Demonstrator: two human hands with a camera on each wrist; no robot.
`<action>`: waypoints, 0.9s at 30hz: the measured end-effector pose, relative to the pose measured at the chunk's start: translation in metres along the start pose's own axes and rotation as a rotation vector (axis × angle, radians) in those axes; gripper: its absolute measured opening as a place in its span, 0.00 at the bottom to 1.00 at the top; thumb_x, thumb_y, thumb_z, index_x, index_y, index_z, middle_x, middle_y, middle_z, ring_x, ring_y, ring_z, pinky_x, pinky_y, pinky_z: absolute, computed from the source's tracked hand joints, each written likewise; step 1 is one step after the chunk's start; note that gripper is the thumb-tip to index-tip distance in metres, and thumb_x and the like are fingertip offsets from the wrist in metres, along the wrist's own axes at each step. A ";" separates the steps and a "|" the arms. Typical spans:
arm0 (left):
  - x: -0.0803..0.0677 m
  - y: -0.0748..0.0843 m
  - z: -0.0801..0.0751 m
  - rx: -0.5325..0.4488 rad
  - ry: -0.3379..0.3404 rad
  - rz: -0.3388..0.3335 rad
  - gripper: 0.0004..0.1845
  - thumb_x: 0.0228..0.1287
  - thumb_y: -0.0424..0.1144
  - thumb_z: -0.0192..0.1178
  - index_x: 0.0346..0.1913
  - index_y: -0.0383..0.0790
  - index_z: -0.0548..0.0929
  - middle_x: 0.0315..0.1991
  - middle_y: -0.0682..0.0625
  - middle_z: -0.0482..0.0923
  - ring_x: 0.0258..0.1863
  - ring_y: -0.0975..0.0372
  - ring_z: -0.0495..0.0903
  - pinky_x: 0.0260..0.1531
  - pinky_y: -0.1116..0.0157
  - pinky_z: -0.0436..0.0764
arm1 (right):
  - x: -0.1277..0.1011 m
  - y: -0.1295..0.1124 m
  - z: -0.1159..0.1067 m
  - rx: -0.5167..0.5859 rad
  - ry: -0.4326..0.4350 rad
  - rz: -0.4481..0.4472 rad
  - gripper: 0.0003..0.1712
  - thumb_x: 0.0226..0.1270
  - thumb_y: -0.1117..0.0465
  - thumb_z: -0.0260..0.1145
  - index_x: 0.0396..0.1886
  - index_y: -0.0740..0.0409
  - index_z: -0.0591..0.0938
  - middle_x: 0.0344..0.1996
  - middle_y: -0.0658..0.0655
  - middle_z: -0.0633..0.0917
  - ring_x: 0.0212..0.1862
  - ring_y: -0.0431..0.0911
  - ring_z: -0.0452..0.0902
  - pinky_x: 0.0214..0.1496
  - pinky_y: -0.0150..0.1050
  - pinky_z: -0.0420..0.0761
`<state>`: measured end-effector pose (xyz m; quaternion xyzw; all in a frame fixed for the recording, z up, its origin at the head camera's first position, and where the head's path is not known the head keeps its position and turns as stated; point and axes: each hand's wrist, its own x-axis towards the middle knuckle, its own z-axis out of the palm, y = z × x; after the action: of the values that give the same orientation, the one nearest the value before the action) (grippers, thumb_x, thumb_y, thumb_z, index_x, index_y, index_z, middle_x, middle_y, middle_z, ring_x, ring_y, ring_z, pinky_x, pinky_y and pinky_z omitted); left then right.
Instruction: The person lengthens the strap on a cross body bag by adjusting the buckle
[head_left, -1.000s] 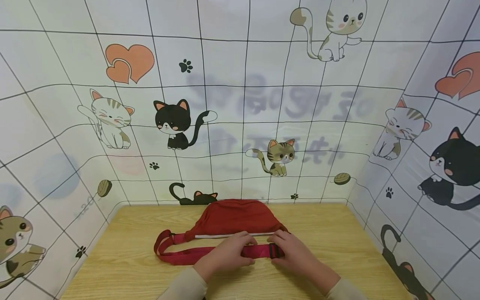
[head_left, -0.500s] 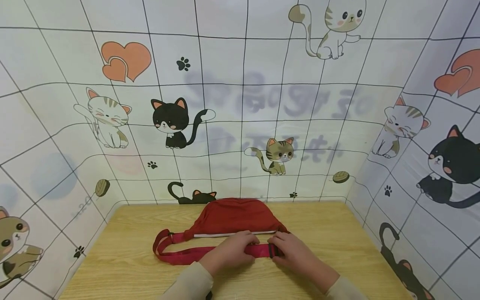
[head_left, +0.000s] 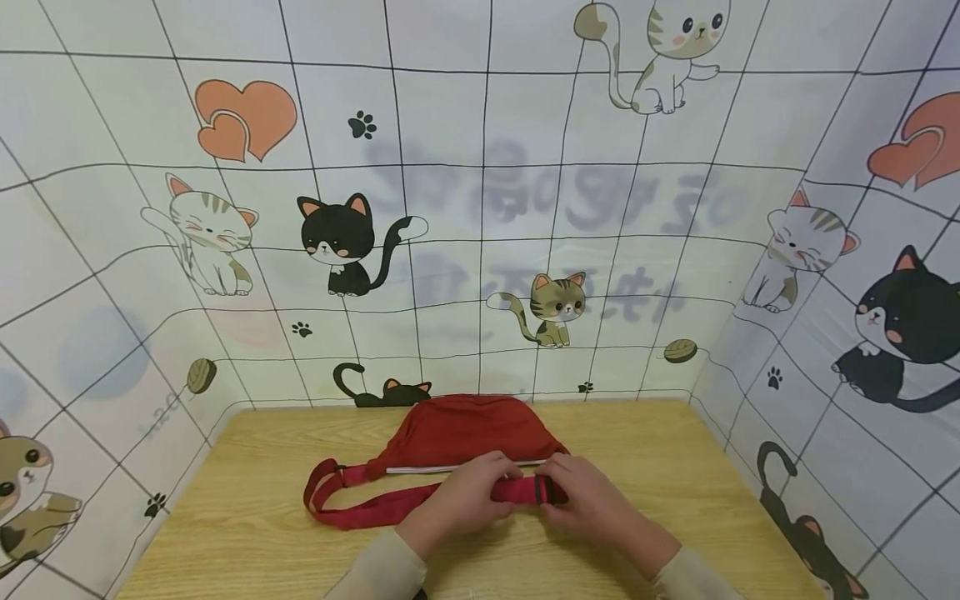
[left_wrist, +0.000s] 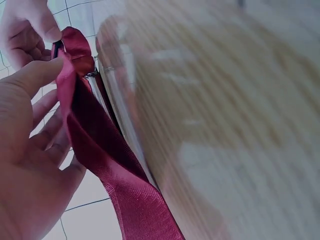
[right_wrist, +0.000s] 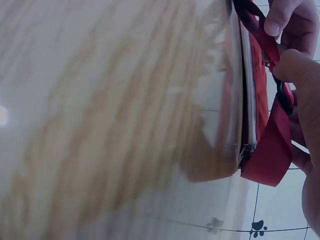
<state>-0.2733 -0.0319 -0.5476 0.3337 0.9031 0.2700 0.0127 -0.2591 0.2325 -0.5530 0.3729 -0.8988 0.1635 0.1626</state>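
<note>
A red strap (head_left: 360, 504) is looped on the left part of the wooden table (head_left: 247, 517) and runs rightward in front of a red waist bag (head_left: 465, 433) lying at the middle near the back wall (head_left: 480, 208). The strap is pinched by the curled fingers of the left hand (head_left: 457, 504). Just beside it, the black buckle (head_left: 542, 490) on the strap is gripped by the bent fingers of the right hand (head_left: 592, 500).

There are one red waist bag (head_left: 461, 432) at twelve o'clock on one wooden table (head_left: 660, 483), one red strap (head_left: 375, 507) with one black buckle (head_left: 543, 490), and two hands, left hand (head_left: 461, 500) and right hand (head_left: 588, 498).
</note>
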 end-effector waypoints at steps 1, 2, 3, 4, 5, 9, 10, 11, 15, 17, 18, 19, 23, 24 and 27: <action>0.000 0.001 -0.001 0.007 0.014 0.007 0.20 0.66 0.45 0.81 0.58 0.55 0.88 0.52 0.64 0.80 0.51 0.71 0.79 0.57 0.65 0.81 | 0.000 0.000 0.000 0.007 0.010 0.003 0.26 0.58 0.56 0.85 0.56 0.49 0.86 0.48 0.42 0.85 0.46 0.38 0.79 0.52 0.45 0.84; 0.000 0.002 -0.001 0.017 0.028 0.015 0.20 0.66 0.45 0.81 0.58 0.55 0.87 0.53 0.64 0.80 0.53 0.70 0.79 0.58 0.64 0.81 | 0.000 0.001 -0.001 0.016 0.020 0.003 0.27 0.58 0.56 0.85 0.57 0.48 0.86 0.49 0.42 0.85 0.47 0.38 0.79 0.52 0.45 0.84; -0.001 0.003 -0.002 0.031 0.044 0.025 0.20 0.65 0.45 0.81 0.58 0.55 0.87 0.54 0.63 0.80 0.54 0.69 0.79 0.59 0.63 0.81 | 0.000 0.001 -0.001 0.024 0.028 0.002 0.27 0.58 0.56 0.85 0.57 0.48 0.86 0.49 0.41 0.85 0.48 0.38 0.79 0.53 0.45 0.84; -0.001 0.003 -0.002 0.044 0.060 0.032 0.20 0.65 0.46 0.82 0.57 0.55 0.87 0.54 0.63 0.81 0.54 0.68 0.79 0.60 0.63 0.81 | 0.000 0.001 -0.002 0.033 0.038 -0.003 0.28 0.58 0.56 0.85 0.57 0.48 0.86 0.50 0.41 0.85 0.49 0.38 0.79 0.53 0.45 0.84; -0.001 0.004 -0.003 0.055 0.077 0.039 0.20 0.65 0.46 0.82 0.57 0.55 0.87 0.54 0.63 0.80 0.54 0.68 0.78 0.59 0.62 0.81 | 0.000 0.000 -0.002 0.042 0.046 -0.009 0.28 0.58 0.57 0.85 0.58 0.48 0.86 0.51 0.41 0.85 0.50 0.38 0.79 0.53 0.45 0.84; 0.000 0.006 -0.003 0.048 0.128 0.055 0.19 0.64 0.48 0.82 0.54 0.55 0.87 0.51 0.62 0.80 0.53 0.67 0.77 0.57 0.63 0.81 | 0.002 -0.002 -0.005 0.066 0.080 -0.050 0.28 0.58 0.59 0.84 0.58 0.49 0.85 0.51 0.41 0.84 0.51 0.39 0.79 0.54 0.44 0.85; 0.000 0.006 -0.003 0.017 0.132 0.051 0.18 0.64 0.48 0.83 0.53 0.55 0.87 0.50 0.63 0.80 0.51 0.68 0.76 0.55 0.64 0.81 | 0.003 -0.002 -0.006 0.069 0.091 -0.064 0.28 0.58 0.59 0.84 0.58 0.49 0.85 0.51 0.41 0.84 0.51 0.39 0.79 0.54 0.44 0.85; -0.001 0.006 -0.003 -0.026 0.132 0.042 0.18 0.64 0.47 0.83 0.52 0.54 0.87 0.49 0.63 0.79 0.50 0.68 0.76 0.53 0.65 0.81 | 0.003 -0.003 -0.007 0.072 0.100 -0.078 0.28 0.57 0.59 0.84 0.58 0.49 0.85 0.51 0.41 0.84 0.51 0.39 0.79 0.54 0.44 0.84; -0.001 0.005 -0.005 -0.198 0.115 -0.007 0.14 0.68 0.42 0.81 0.49 0.55 0.86 0.45 0.62 0.79 0.43 0.69 0.78 0.45 0.67 0.81 | 0.005 -0.004 -0.009 0.065 0.128 -0.129 0.29 0.56 0.61 0.83 0.58 0.51 0.85 0.52 0.43 0.84 0.51 0.39 0.79 0.54 0.44 0.85; -0.001 0.004 -0.005 -0.271 0.108 -0.029 0.12 0.70 0.39 0.78 0.49 0.55 0.86 0.43 0.62 0.80 0.41 0.68 0.79 0.43 0.68 0.81 | 0.006 -0.004 -0.010 0.062 0.133 -0.140 0.29 0.56 0.61 0.83 0.59 0.51 0.85 0.53 0.44 0.84 0.52 0.39 0.79 0.55 0.45 0.85; 0.000 0.004 -0.005 -0.295 0.106 -0.036 0.11 0.71 0.38 0.77 0.49 0.55 0.86 0.43 0.62 0.81 0.40 0.68 0.80 0.43 0.68 0.81 | 0.006 -0.004 -0.010 0.061 0.133 -0.140 0.29 0.56 0.61 0.83 0.59 0.51 0.85 0.54 0.44 0.84 0.53 0.39 0.79 0.56 0.45 0.85; 0.000 0.004 -0.005 -0.323 0.104 -0.041 0.11 0.72 0.38 0.76 0.49 0.55 0.86 0.42 0.62 0.83 0.40 0.68 0.80 0.43 0.68 0.82 | 0.006 -0.003 -0.010 0.061 0.135 -0.142 0.30 0.56 0.61 0.82 0.59 0.51 0.84 0.54 0.44 0.84 0.54 0.39 0.79 0.57 0.46 0.84; -0.001 0.003 -0.006 -0.415 0.097 -0.056 0.08 0.75 0.36 0.73 0.49 0.54 0.88 0.40 0.62 0.86 0.40 0.68 0.83 0.44 0.67 0.83 | 0.007 -0.003 -0.010 0.070 0.130 -0.138 0.30 0.56 0.61 0.82 0.60 0.51 0.84 0.56 0.45 0.84 0.56 0.40 0.79 0.59 0.47 0.84; -0.002 0.003 -0.006 -0.434 0.095 -0.058 0.08 0.76 0.35 0.73 0.49 0.54 0.88 0.40 0.62 0.86 0.40 0.68 0.83 0.44 0.67 0.83 | 0.007 -0.002 -0.010 0.073 0.129 -0.138 0.30 0.56 0.62 0.82 0.60 0.51 0.85 0.56 0.45 0.84 0.57 0.40 0.79 0.58 0.46 0.84; -0.002 0.001 -0.006 -0.472 0.092 -0.065 0.08 0.77 0.35 0.71 0.49 0.54 0.89 0.40 0.62 0.86 0.40 0.68 0.83 0.44 0.67 0.83 | 0.007 -0.003 -0.010 0.083 0.125 -0.136 0.30 0.56 0.62 0.83 0.60 0.51 0.85 0.56 0.45 0.84 0.56 0.40 0.79 0.58 0.45 0.84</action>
<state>-0.2725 -0.0354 -0.5419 0.2797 0.8249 0.4878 0.0581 -0.2600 0.2307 -0.5404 0.4284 -0.8520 0.2120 0.2135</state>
